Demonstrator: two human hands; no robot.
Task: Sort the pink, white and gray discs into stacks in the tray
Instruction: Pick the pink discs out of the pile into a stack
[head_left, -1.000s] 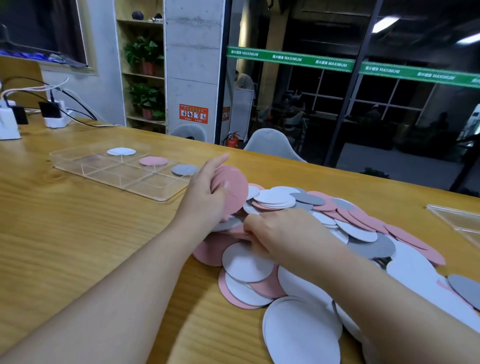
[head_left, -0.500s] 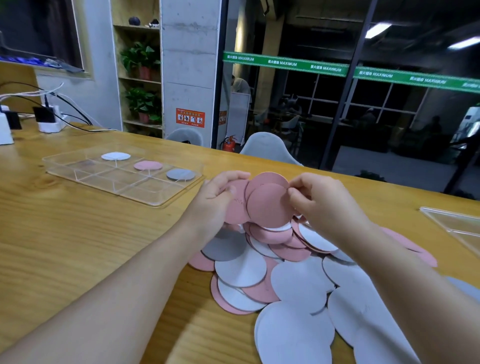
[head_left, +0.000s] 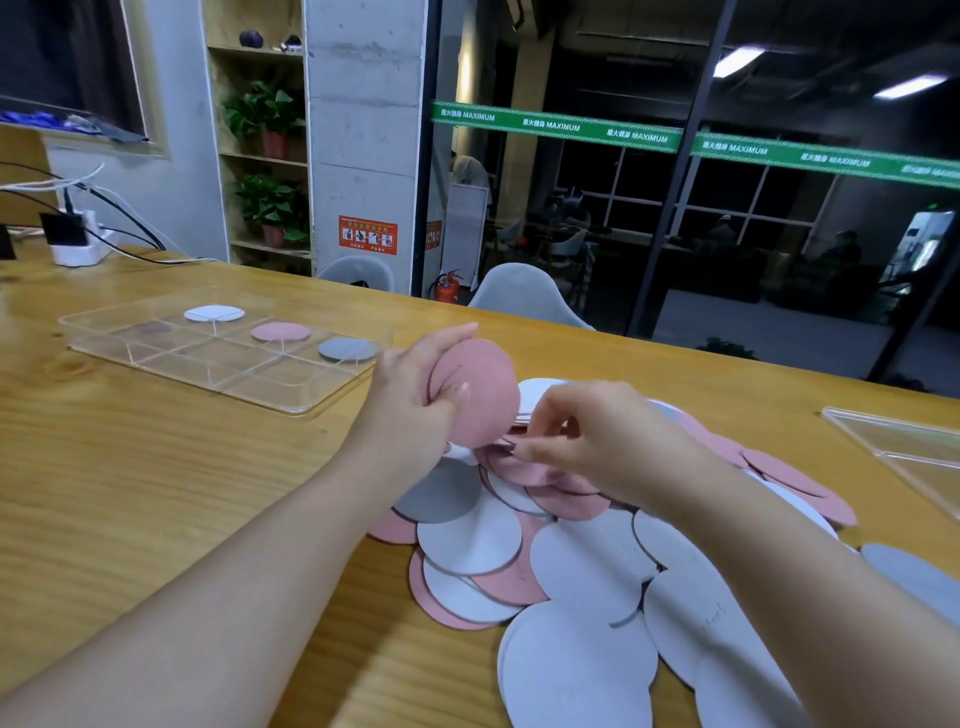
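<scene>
My left hand grips a small stack of pink discs, held upright above the pile. My right hand hovers just right of that stack with fingers loosely curled over the pile, and I cannot tell whether they pinch a disc. A loose pile of pink, white and gray discs spreads over the wooden table in front of me. To the left lies the clear divided tray, holding a white disc, a pink disc and a gray disc in separate far compartments.
A second clear tray sits at the right table edge. A white charger block with cables stands at the far left. Gray chairs stand behind the table's far edge.
My right hand has let go of the pink disc it brought to the stack and dropped toward the pile. My left hand now holds the stack alone, slightly higher.
</scene>
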